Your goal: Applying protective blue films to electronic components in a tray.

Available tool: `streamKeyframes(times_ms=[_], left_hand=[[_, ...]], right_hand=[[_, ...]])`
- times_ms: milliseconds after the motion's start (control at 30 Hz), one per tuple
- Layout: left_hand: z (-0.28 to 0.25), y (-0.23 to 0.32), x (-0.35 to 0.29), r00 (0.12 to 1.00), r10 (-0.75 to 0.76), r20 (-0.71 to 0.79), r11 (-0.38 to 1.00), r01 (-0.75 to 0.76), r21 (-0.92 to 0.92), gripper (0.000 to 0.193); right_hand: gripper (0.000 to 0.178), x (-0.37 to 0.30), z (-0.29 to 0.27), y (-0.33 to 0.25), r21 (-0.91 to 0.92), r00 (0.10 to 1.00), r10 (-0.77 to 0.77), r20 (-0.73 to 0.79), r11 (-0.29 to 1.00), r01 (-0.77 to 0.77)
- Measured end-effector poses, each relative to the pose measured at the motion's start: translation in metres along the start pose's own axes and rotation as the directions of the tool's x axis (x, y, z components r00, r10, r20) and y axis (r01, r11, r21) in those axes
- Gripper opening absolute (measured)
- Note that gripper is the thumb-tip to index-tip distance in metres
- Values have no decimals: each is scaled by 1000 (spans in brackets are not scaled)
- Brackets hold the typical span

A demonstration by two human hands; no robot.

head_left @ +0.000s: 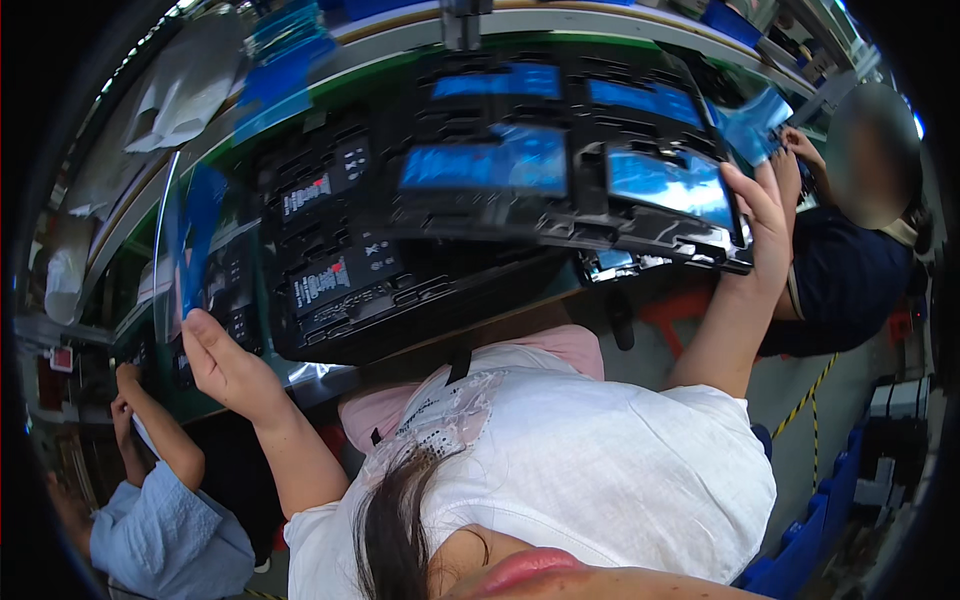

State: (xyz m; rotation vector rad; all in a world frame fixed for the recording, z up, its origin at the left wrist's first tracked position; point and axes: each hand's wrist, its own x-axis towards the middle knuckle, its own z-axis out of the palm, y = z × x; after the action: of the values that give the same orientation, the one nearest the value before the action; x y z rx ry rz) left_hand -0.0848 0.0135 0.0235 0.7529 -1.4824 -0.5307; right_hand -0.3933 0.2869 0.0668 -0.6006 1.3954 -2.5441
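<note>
Head view: black tray between both grips

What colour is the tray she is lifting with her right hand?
Black tray, holding shiny blue pieces; head view.

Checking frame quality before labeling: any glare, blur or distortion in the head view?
Head view: strong fisheye bending of the bench edge, black vignette at the rim; blue glare on film-covered parts in the black tray; left hand and right hand fairly sharp; chin at bottom soft; co-worker's face blurred.
</note>
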Motion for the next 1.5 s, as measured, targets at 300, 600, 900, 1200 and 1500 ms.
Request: streamKeyframes(times_ms=[300, 600, 900, 1200, 1500], left_hand=[[17, 10, 7, 914, 100, 394, 994, -113, 8, 39], [21, 19, 8, 817, 172, 551, 983, -108, -148, 41], [19, 10, 5, 846, 107, 523, 993, -65, -98, 41], [25, 15, 5, 822, 161, 546, 984, -93, -150, 42], [24, 15, 2, 828, 145, 542, 988, -94, -121, 41]], right_hand=[[53, -16, -61, 16, -69, 891, -352, -287, 935, 347], [63, -31, -56, 119, -299, 752, -464, -467, 884, 360], [81, -74, -77, 145, -794, 864, -346, -367, 600, -97], [89, -75, -90, 145, -964, 855, -465, -228, 232, -131], [67, -5, -152, 141, -914, 881, -444, -162, 405, 35]])
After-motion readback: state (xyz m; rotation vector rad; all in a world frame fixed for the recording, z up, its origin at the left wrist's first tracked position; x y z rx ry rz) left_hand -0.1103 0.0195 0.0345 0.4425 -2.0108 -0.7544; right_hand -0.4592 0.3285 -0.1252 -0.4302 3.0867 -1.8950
